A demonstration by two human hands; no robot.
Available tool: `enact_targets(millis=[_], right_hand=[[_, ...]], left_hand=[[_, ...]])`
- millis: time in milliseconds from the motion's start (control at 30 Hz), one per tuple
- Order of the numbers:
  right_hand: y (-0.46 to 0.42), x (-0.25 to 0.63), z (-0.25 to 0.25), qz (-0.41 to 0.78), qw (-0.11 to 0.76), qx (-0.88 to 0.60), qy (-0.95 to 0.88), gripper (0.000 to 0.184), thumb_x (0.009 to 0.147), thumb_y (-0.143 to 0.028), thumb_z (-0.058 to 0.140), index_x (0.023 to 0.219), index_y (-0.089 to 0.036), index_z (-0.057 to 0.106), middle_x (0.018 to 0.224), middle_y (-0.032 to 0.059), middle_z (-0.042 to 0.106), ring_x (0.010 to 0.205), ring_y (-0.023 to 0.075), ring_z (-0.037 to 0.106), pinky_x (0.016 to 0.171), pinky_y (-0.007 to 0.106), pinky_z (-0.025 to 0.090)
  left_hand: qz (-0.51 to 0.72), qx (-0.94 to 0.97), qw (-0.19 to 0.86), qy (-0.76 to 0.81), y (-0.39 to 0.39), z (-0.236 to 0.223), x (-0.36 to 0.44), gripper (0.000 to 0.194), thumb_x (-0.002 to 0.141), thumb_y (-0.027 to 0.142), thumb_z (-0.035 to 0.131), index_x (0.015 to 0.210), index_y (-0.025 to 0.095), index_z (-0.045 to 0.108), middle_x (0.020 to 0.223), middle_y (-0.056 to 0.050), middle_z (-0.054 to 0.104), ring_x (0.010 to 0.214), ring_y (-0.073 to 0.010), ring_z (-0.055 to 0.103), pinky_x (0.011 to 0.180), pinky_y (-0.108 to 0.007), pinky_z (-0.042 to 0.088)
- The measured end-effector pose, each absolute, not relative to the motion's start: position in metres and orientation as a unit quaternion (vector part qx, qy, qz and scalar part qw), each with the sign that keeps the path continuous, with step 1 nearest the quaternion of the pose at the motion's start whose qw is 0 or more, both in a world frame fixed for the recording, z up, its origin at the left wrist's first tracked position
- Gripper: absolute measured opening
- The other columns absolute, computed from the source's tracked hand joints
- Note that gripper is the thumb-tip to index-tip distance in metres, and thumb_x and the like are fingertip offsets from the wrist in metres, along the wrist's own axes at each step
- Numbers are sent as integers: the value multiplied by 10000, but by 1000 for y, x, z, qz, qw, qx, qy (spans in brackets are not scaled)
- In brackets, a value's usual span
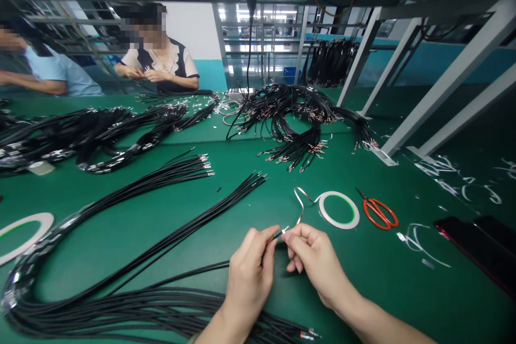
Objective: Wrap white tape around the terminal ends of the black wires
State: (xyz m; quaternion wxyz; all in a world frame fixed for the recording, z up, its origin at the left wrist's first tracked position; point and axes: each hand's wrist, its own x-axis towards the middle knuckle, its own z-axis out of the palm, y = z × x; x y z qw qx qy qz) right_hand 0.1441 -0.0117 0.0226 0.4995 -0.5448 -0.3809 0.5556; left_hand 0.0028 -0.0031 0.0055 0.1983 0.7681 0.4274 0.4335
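Note:
My left hand [252, 269] pinches a black cable [197, 269] close to its stripped end, which points up and right. Fingertips of my right hand [310, 258] close on the free end of a thin copper-coloured tape [300, 205] at that cable tip. The tape curls back to a white-rimmed tape roll [339, 209] lying flat beyond my right hand. Orange-handled scissors [379, 213] rest to the right of the roll. Left of my hands, a bundle of black cables [181, 226] fans out with bare ends, and more cables [161, 306] pass beneath my left wrist.
Piles of black cables [290, 102] lie at the back and along the left. Another tape roll [44, 223] sits at the left edge. Grey metal legs [447, 80] stand on the right, near white strip scraps [419, 242] and a dark red-edged object [475, 247]. Two people sit opposite.

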Motion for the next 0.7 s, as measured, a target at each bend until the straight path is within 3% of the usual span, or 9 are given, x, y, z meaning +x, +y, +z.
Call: enact_targets(millis=[300, 500, 700], right_hand=[[-12, 143, 23, 561, 487, -546, -387, 234, 808, -295, 600, 628, -157, 541, 488, -70, 498, 369, 49, 451, 410, 163, 425], [-11, 144, 24, 559, 485, -546, -393, 247, 809, -296, 587, 614, -162, 517, 483, -72, 491, 371, 49, 447, 410, 162, 418], [-9, 144, 22, 560, 479, -549, -395, 236, 805, -286, 583, 614, -164, 516, 482, -74, 483, 369, 48, 425, 404, 161, 406]], left_hand=[[427, 777, 193, 420, -3, 6, 2, 281, 876, 80, 508, 1126, 179, 591, 854, -49, 604, 757, -143, 598, 681, -242, 496], [422, 791, 170, 409, -3, 1, 1, 354, 884, 76, 477, 1189, 211, 595, 717, -2, 495, 625, -118, 530, 583, -213, 473], [415, 798, 162, 406, -4, 1, 1, 378, 884, 64, 467, 1203, 225, 593, 715, 7, 459, 626, -112, 513, 576, -208, 462]])
